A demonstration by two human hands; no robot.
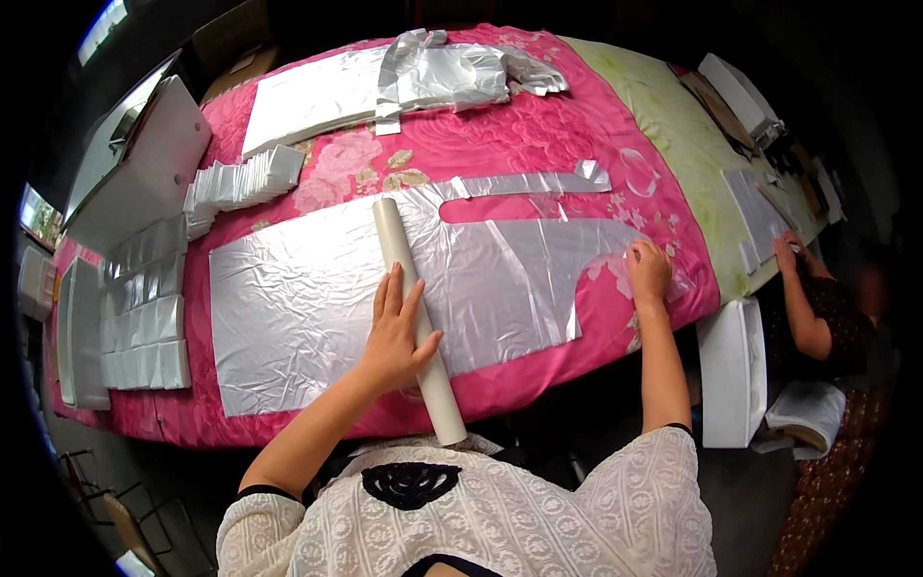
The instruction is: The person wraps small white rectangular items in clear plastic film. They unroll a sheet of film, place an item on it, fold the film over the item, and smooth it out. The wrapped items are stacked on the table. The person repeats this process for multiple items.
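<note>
Silvery bag [519, 279] beneath pale tube [393, 231], left hand [396, 332] atop, fingers spread, right hand [651, 272] in a pinch on handle end [615, 234].

The white tube [436, 385] is covering a strip of the silvery plastic bag [308, 298], while the left hand [396, 332] is hiding part of the tube and the right hand [649, 274] is concealing whether its curled fingers are pinching the bag's handle. The lower edge is cutting off the cream lace blouse [548, 519]. Shadow and blur are obscuring the co-worker [812, 322], whose fingertips are appearing too small to tell apart.
</note>
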